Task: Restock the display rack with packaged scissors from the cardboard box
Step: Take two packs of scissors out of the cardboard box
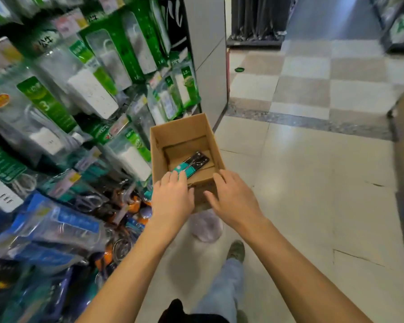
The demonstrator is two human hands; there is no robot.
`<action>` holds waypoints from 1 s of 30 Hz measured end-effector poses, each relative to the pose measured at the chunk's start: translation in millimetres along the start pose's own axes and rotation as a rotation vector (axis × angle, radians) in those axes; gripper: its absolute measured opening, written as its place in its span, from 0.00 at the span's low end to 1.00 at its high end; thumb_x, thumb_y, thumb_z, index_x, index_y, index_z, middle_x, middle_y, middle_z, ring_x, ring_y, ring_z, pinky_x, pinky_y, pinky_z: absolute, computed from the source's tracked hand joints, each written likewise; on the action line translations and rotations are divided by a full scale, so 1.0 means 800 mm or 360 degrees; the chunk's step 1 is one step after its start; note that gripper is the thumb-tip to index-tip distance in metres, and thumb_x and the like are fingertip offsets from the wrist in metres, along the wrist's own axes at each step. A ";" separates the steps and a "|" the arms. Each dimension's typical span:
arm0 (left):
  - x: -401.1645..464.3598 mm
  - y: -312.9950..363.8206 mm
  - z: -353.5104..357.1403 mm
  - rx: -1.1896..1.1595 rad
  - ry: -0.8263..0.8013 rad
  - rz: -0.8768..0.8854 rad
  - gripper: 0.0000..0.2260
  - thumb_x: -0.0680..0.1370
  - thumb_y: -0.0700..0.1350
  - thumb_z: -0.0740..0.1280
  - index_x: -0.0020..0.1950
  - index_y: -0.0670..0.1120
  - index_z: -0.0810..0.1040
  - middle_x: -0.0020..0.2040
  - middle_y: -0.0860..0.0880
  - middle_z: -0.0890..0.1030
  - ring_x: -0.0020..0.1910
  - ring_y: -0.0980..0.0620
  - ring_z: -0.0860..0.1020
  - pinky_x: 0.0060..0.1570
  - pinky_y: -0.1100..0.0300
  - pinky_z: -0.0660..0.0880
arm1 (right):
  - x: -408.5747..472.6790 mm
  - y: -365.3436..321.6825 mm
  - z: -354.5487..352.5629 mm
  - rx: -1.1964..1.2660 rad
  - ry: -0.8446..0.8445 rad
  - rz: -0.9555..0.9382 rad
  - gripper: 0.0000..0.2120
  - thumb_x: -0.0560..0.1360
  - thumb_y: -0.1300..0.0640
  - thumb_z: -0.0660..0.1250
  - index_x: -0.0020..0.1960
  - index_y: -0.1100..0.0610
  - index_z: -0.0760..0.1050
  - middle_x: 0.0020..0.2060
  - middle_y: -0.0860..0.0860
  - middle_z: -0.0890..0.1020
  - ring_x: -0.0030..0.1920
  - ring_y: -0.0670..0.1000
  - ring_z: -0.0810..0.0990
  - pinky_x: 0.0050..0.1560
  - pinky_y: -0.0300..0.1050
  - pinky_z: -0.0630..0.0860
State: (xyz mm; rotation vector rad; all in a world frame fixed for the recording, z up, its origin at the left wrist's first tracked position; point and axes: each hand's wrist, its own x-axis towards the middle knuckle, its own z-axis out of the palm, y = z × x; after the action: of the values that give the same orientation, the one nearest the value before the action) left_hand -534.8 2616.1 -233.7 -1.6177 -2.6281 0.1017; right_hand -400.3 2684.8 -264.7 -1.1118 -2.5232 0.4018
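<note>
An open cardboard box (184, 129) stands beside the rack's lower end. A teal-and-black pack of scissors (193, 163) lies slanted on its bottom. My left hand (173, 199) reaches over the box's near rim, and its straight fingertips touch the teal end of the pack. Whether the thumb is under the pack is hidden. My right hand (231, 199) is at the near right corner of the box, fingers spread over the rim and thumb against the outer wall. The display rack (63, 108) on the left holds hanging packs, with packaged scissors (89, 201) low down.
Green-and-white packs of power strips (91, 94) fill the rack's upper hooks, blue packs (56, 227) the lower left. A grey pillar (208, 54) rises behind the box. A crumpled plastic bag (205, 226) lies under the box's near end. My leg and shoe (236, 251) stand on the tiled floor.
</note>
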 end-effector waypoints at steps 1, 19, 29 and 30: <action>0.008 0.005 0.002 -0.0008 -0.0006 -0.0018 0.23 0.80 0.54 0.60 0.72 0.45 0.67 0.66 0.47 0.75 0.66 0.47 0.71 0.61 0.53 0.71 | 0.005 0.007 -0.002 0.0012 0.0003 -0.0016 0.19 0.77 0.43 0.63 0.63 0.53 0.72 0.61 0.51 0.77 0.60 0.52 0.74 0.58 0.45 0.74; 0.161 0.029 0.058 -0.0066 -0.0357 -0.0692 0.24 0.81 0.53 0.58 0.75 0.44 0.63 0.72 0.45 0.70 0.73 0.46 0.66 0.69 0.52 0.64 | 0.258 0.081 0.043 -0.0150 -0.0639 -0.0689 0.25 0.79 0.43 0.59 0.70 0.56 0.68 0.65 0.53 0.74 0.66 0.53 0.70 0.65 0.48 0.69; 0.196 0.052 0.089 -0.0143 -0.0694 -0.1102 0.24 0.81 0.48 0.62 0.75 0.42 0.64 0.72 0.42 0.70 0.72 0.43 0.67 0.73 0.49 0.62 | 0.345 0.070 0.101 -0.0350 -0.1049 -0.1220 0.24 0.79 0.42 0.58 0.67 0.57 0.70 0.60 0.55 0.76 0.61 0.56 0.74 0.54 0.51 0.75; 0.202 0.054 0.093 -0.0174 -0.0734 -0.1169 0.25 0.81 0.48 0.62 0.76 0.42 0.63 0.72 0.42 0.70 0.72 0.43 0.66 0.73 0.48 0.61 | 0.352 0.068 0.109 -0.0371 -0.1088 -0.1279 0.24 0.79 0.42 0.58 0.67 0.57 0.70 0.62 0.55 0.76 0.62 0.56 0.74 0.56 0.51 0.74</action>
State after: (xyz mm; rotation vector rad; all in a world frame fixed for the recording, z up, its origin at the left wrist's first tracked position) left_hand -575.4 2777.9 -309.8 -0.5917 -3.4408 0.3292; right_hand -579.7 2921.4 -307.2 0.1052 -3.3844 0.2841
